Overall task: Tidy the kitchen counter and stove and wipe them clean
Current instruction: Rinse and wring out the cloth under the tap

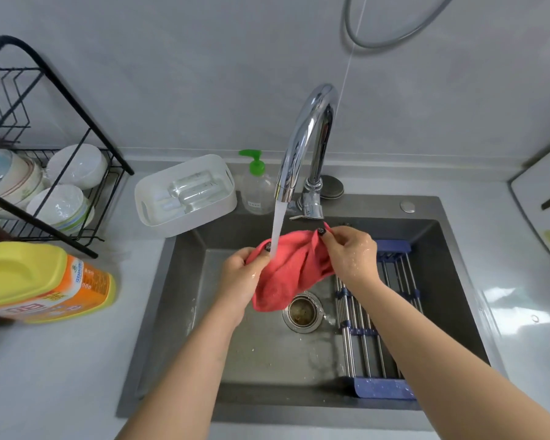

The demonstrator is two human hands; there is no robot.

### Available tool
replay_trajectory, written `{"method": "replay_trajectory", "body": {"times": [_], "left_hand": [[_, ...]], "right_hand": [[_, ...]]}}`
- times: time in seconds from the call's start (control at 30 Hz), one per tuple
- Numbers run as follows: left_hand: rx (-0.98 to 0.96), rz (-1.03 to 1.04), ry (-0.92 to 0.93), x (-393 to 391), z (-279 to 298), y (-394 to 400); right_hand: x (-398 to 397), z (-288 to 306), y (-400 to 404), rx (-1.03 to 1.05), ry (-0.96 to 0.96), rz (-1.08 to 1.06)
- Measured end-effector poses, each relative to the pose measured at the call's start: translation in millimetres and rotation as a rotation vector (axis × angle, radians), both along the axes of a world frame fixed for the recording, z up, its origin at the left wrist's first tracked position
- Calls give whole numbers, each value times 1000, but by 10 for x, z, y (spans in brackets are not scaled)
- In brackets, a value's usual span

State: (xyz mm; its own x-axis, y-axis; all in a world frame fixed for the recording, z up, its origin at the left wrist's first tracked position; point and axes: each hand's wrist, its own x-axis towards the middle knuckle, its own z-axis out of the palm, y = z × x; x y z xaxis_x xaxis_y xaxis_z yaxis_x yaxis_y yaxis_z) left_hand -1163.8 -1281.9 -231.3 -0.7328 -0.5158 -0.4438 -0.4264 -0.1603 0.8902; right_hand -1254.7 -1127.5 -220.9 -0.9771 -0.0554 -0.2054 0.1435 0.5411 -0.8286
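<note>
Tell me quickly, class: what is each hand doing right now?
Left hand: fingers pinch one end of the red cloth under the running tap.
Right hand: fingers pinch the cloth's other end.
</note>
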Motion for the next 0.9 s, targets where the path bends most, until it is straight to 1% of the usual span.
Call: {"method": "replay_trajectory", "body": {"times": [0.03, 0.07, 0.1, 0.13, 0.17, 0.23, 0.27, 0.3, 0.37, 0.47, 0.5, 0.53, 0.6, 0.63, 0.7, 0.77, 0.8, 0.9], "left_hand": [[-15, -15, 19, -10, 18, 2], [-2, -38, 49, -16, 50, 9], [14, -87, 81, -16, 76, 16], [11, -158, 105, -17, 108, 27], [-21, -247, 115, -17, 130, 33], [-98, -402, 138, -30, 199, 59], [-136, -431, 160, -56, 221, 63], [-186, -422, 178, -86, 219, 59], [-329, -348, 163, -144, 222, 34], [-579, -258, 136, -154, 174, -15], [-611, -241, 140, -132, 156, -16], [-609, -236, 150, -109, 144, -9], [-514, -272, 155, -58, 100, 35], [-416, -272, 167, -31, 62, 56], [-162, -227, 112, 53, -12, 57], [65, -234, 6, 168, -102, 19], [136, -266, -30, 228, -150, -2], [290, -280, 6, 334, -241, -12]], "right_hand": [[26, -21, 32, 61, 65, -2], [49, -43, 65, 131, 160, 42], [77, -51, 89, 170, 249, 127], [92, -50, 105, 149, 281, 236], [108, -22, 109, 58, 233, 358], [150, 45, 72, -203, -20, 556], [156, 57, 39, -266, -109, 607], [159, 52, 28, -274, -143, 635], [139, 64, 21, -192, -106, 648], [98, 129, 52, 17, -15, 585], [98, 145, 59, 15, -14, 552], [119, 166, 52, -43, -39, 517], [197, 213, 1, -218, -100, 451], [235, 224, -42, -276, -121, 423], [271, 241, -139, -327, -129, 380], [258, 218, -216, -320, -82, 365], [239, 199, -250, -281, -42, 367], [240, 192, -395, -108, 76, 368]]}}
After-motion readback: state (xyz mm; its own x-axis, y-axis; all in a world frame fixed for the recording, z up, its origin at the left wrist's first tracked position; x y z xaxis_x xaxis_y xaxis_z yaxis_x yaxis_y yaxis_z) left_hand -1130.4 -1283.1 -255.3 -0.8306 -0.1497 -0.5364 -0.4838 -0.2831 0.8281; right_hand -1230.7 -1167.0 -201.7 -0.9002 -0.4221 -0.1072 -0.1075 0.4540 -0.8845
